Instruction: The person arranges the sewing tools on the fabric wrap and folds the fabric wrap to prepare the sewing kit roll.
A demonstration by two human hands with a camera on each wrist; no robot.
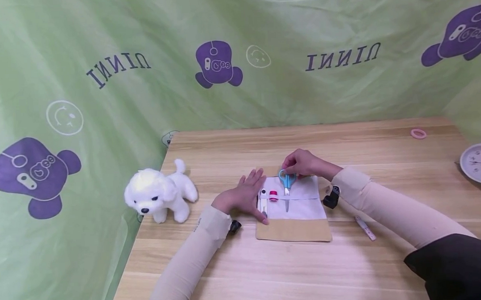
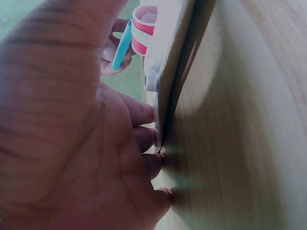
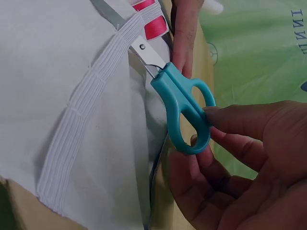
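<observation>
My right hand (image 1: 301, 163) pinches the handles of a small pair of scissors (image 3: 184, 108) with turquoise grips. Their blades pass under a white elastic band (image 3: 79, 103) sewn across the pale lining of an opened tan pouch (image 1: 294, 230). My left hand (image 1: 244, 197) lies with spread fingers along the pouch's left edge, fingertips touching its side and the table. Tucked under the same band are a red thread spool (image 1: 273, 196) and, nearest my left hand, a slim white tool (image 1: 263, 200). The scissors' tips show below the band, lying over the lining.
A white plush dog (image 1: 162, 193) stands left of the pouch. To the right lie a small white-and-pink stick (image 1: 365, 228) and a pink ring (image 1: 418, 134). A white alarm clock (image 1: 480, 163) stands at the far right. Green printed cloth (image 1: 174, 99) hangs behind the wooden table (image 1: 246, 275).
</observation>
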